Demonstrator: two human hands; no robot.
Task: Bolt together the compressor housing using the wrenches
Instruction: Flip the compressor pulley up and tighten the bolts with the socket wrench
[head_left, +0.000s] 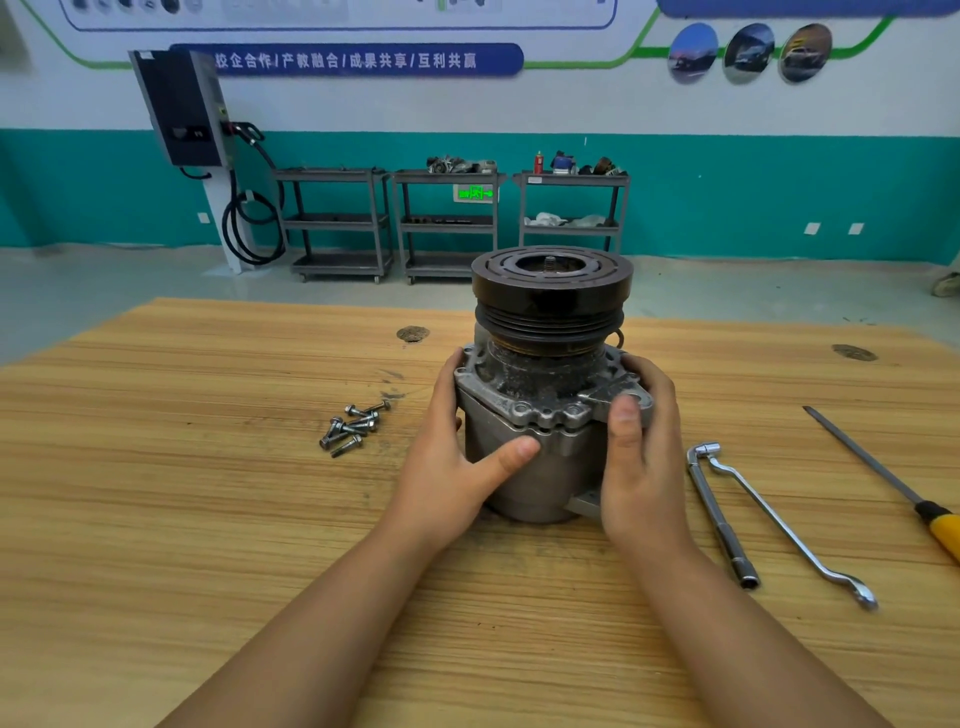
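Fingers (449, 379) of both hands curl round the compressor housing (550, 483). The left hand (457, 467) has its thumb laid across the body, and the right hand (644, 467) has its thumb pressing the front cover (524, 410) flange. Far fingertips are hidden.

Housing stands upright on the table (208, 493), clamped between the palms. Socket wrench (719, 514) and ring wrench (779, 525) lie untouched to the right, bolts (353, 426) loose to the left.

My read: cover is being seated and aligned, near holes look empty. Next step is to free one hand, start the bolts by hand, then wrench them. Pulley (550, 296) on top is untouched.
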